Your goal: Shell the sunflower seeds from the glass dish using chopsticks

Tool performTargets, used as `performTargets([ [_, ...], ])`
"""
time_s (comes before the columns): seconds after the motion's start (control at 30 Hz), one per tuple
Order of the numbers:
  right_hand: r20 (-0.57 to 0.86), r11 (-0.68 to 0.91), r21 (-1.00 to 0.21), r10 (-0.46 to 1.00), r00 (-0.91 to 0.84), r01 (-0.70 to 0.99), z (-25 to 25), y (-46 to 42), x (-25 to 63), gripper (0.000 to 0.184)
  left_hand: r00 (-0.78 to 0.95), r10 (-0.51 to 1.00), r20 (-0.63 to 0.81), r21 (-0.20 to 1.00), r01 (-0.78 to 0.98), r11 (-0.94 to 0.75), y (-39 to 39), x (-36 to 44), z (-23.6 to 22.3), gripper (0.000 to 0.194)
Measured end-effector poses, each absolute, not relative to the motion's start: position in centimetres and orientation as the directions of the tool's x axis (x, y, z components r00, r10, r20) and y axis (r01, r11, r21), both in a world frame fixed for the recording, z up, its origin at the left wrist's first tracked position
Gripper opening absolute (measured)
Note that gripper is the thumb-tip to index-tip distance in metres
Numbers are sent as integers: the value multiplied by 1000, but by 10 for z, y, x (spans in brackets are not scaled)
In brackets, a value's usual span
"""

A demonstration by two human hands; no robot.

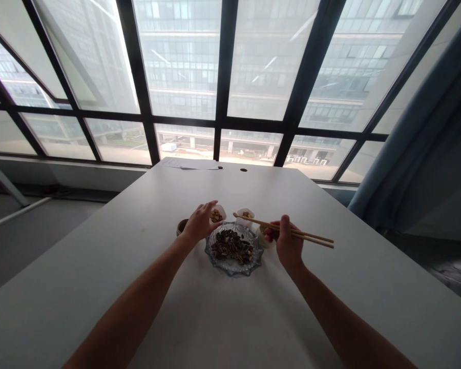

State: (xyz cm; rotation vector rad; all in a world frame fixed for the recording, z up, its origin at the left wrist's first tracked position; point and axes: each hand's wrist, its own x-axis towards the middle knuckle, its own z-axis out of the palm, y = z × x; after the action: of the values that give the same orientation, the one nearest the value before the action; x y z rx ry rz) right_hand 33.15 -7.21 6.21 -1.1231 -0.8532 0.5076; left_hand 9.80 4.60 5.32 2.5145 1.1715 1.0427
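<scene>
My left hand (198,223) reaches around the left side of a small white dish (223,211) of brown nuts, thumb in front and fingers behind. My right hand (289,245) is closed on a pair of wooden chopsticks (311,237). Their tips lie close together over the left edge of a second small white dish (246,214) with yellowish pieces. Nearest me stands a clear scalloped glass plate (233,270) heaped with dark seeds (230,246). A dark-mouthed cup (182,225) is partly hidden behind my left hand. Beside my right fingers is a pale cup (264,238).
All of this stands on a long white table (138,225). Sheets of paper (190,163) lie at its far left end, near two round holes. Beyond are tall dark-framed windows (223,120). A blue curtain (411,138) hangs at the right.
</scene>
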Motion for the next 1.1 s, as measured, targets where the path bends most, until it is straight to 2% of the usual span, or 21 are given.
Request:
performTargets([
  [0.17,554,476,-833,709,437,284,68,-66,308,52,465,692,552,395,585,-708,45,96,51,71],
  [0.33,604,506,-739,790,106,445,65,-44,302,42,480,684,549,370,594,-714,43,96,52,71],
  [0.43,590,482,-765,790,165,428,66,-46,308,46,481,698,531,362,616,-700,42,95,53,68],
  [0.57,461,379,-876,838,290,298,67,-60,316,59,464,747,476,343,684,-644,43,95,53,60],
  [0.67,409,331,-895,877,254,299,62,-65,320,60,455,776,436,338,716,-610,42,93,53,58],
  [0.93,452,386,-830,888,82,403,49,-67,323,50,456,810,369,332,749,-573,39,93,58,53],
  [1.03,446,398,-826,894,31,399,46,-69,325,48,452,793,408,349,726,-593,33,82,58,56],
  [1.1,437,386,-847,897,63,365,45,-69,325,50,433,769,470,352,708,-613,27,65,54,58],
])
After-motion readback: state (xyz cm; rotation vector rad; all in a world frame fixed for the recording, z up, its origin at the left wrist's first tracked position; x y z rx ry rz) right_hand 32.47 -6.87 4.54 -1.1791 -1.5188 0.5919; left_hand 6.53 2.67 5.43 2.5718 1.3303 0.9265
